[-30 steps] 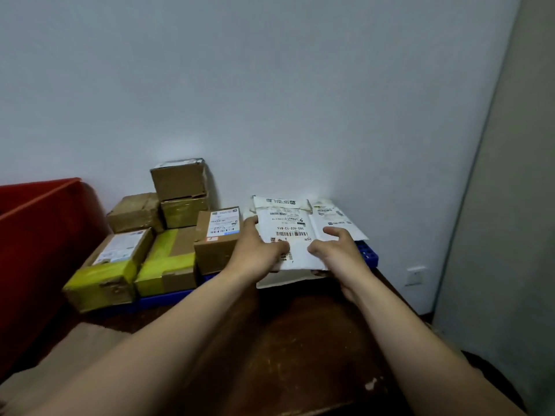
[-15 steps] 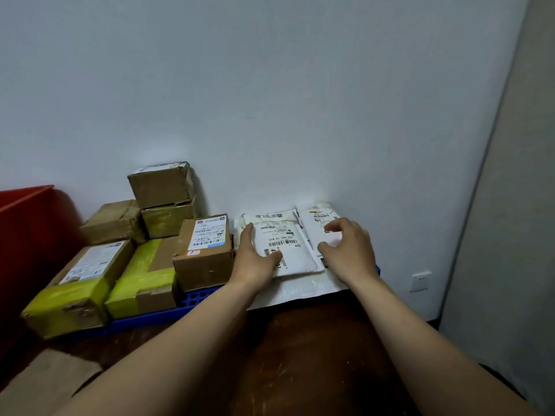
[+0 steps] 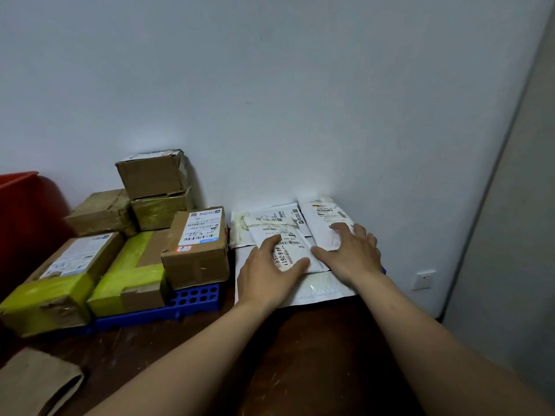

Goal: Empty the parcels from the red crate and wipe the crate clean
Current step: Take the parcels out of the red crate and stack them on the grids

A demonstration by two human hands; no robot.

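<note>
Against the wall, on the right end of the blue tray [image 3: 192,298], the mailers [image 3: 270,219] lie in a flat, overlapping pile, and both your hands are on them. Your left hand [image 3: 270,274] lies palm down on the middle mailer [image 3: 292,256], fingers straight, thumb splayed out to the right. Your right hand [image 3: 351,253] lies flat on the right mailer [image 3: 322,216], fingers spread, thumb reaching toward the middle one. Neither hand grips anything.

These look light, soft and padded, with slick skins. Expect them to sag if you lift one by a corner, and to slide over each other if the pile tilts. Flat pressure like yours suits squaring them up. To lift one, pinch along a long edge, thumb on top and fingers beneath. The bottom mailer [image 3: 318,291] overhangs the tray's front edge just under your wrists, so that lip is probably the easiest place to get fingers under.

The crate [image 3: 21,220] sits at the far left edge of view, well apart from both hands, with the boxes [image 3: 195,244] between. Its inside is hidden, so you cannot tell from here whether parcels remain in it.
</note>
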